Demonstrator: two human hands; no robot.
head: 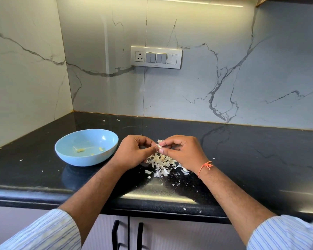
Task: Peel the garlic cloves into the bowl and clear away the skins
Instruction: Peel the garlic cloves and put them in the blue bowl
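A small garlic clove [158, 146] with papery skin is pinched between the fingertips of my left hand [134, 152] and my right hand [182, 150], held just above the black countertop [242, 159]. Directly beneath the hands lies a pile of white garlic skins [162, 164]. To the left stands a light blue bowl [61, 150] with a few pale peeled cloves [80, 150] on its bottom. Most of the held clove is hidden by my fingers.
Small skin flakes [185, 208] are scattered along the counter's front edge and near the back wall. A switch panel [156, 57] is mounted on the marble backsplash. Cabinet doors with black handles [116, 233] sit below the counter. Marble walls close off the left and back.
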